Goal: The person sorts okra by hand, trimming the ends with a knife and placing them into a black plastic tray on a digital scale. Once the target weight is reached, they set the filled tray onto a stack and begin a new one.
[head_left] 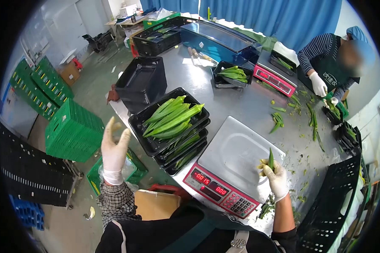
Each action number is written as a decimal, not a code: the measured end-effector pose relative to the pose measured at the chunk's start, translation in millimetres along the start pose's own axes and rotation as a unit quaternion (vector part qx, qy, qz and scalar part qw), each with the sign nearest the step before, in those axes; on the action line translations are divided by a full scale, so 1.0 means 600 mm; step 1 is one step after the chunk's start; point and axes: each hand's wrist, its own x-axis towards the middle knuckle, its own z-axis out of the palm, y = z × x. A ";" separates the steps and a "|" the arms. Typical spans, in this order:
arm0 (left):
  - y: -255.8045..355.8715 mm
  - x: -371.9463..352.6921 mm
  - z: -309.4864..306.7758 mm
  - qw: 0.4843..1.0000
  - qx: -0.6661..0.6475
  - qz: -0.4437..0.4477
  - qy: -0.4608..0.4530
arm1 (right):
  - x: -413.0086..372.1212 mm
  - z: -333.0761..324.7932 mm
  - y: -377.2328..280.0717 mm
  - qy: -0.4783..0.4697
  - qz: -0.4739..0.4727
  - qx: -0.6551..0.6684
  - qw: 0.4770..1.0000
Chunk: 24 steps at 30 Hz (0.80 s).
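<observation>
Above the scale (232, 156), right hand (275, 177) pinches 1 slim green okra (271, 158); left hand (113, 154) spread.

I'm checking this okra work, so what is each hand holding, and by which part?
The right hand grips one okra pod by its lower end, tip pointing up. The left hand is raised, open and empty.

Okra trays (169, 126) stacked left of scale (234, 166), loose okra (277, 120) on table (249, 103) far right, crates (74, 130) on floor left.
</observation>
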 end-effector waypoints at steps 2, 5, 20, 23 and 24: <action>0.004 0.005 0.000 0.996 -0.058 0.055 0.036 | -0.008 -0.007 0.000 0.018 0.005 -0.003 1.000; 0.035 0.006 0.000 0.993 -0.041 0.108 0.035 | -0.020 -0.030 0.006 0.043 0.020 -0.014 0.999; 0.124 0.166 0.116 0.898 0.140 0.380 -0.171 | -0.068 -0.095 0.031 0.134 0.011 -0.011 0.991; 0.124 0.146 0.154 0.870 0.143 0.380 -0.280 | -0.073 -0.095 0.038 0.139 0.008 -0.006 0.990; 0.121 0.145 0.166 0.853 0.151 0.389 -0.313 | -0.072 -0.094 0.040 0.140 0.009 -0.001 0.990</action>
